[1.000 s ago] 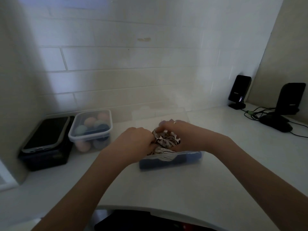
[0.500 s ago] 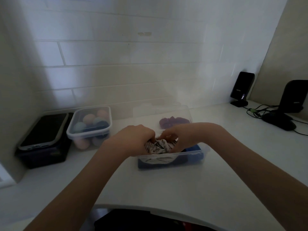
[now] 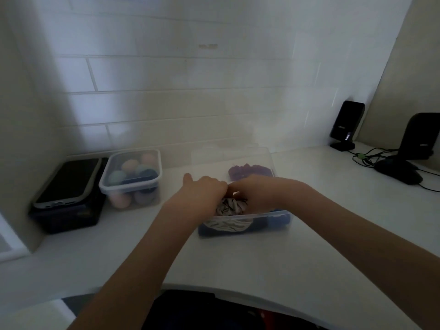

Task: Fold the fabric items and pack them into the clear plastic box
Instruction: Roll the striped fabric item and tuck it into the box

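A clear plastic box (image 3: 283, 222) stands on the white counter in front of me. Inside it lies a black-and-white patterned fabric (image 3: 228, 207), with blue fabric (image 3: 278, 220) beneath it and a purple fabric (image 3: 250, 171) at the far end. My left hand (image 3: 202, 196) and my right hand (image 3: 259, 192) are both over the near half of the box, fingers curled down onto the patterned fabric. The fingertips are hidden behind the hands and the cloth.
A lidded clear tub of coloured balls (image 3: 132, 179) sits to the left, next to a dark box with a phone on top (image 3: 69, 186). Two black speakers (image 3: 346, 126) (image 3: 419, 141) and cables stand at the right. A tiled wall runs behind.
Both hands have pushed the patterned fabric lower into the box and drawn closer together. The purple fabric at the far end has come into view behind them.
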Tool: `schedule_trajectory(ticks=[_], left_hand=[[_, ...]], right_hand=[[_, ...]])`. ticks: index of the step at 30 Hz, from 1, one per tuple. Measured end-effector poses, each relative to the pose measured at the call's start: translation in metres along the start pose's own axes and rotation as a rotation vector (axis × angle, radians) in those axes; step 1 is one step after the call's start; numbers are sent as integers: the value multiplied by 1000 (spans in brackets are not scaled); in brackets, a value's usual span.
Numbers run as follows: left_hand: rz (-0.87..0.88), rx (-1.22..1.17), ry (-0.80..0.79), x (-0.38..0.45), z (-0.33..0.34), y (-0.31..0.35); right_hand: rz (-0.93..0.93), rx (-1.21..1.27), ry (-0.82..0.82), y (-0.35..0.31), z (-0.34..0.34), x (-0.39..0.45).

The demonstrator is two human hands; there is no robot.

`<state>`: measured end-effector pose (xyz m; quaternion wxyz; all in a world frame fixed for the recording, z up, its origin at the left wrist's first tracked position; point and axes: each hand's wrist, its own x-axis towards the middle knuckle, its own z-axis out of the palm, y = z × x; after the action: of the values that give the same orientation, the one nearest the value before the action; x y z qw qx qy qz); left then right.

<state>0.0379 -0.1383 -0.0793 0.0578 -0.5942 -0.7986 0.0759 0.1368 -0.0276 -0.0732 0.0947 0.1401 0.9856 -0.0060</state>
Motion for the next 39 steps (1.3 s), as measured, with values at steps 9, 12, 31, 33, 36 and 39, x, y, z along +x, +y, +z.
schedule_trajectory(ticks=[9,12,31,33,36,39], left_hand=[[34,-131,-76,-5,-19,-5],[24,-67,-193,1,-27,-3],[-46,-126,-159,9,-14,1],[-37,-146,-142,10,-12,-2],[-24,-136,-133,10,-12,-2],[-36,-168,-102,7,-9,0]], right_hand=[[50,41,13,-4,3,-4],[62,131,46,-8,4,-9],[232,-140,-166,-7,-12,11],[260,-113,-100,-10,-11,8],[182,-194,-72,-9,-12,0],[118,-122,-134,-5,-13,-9]])
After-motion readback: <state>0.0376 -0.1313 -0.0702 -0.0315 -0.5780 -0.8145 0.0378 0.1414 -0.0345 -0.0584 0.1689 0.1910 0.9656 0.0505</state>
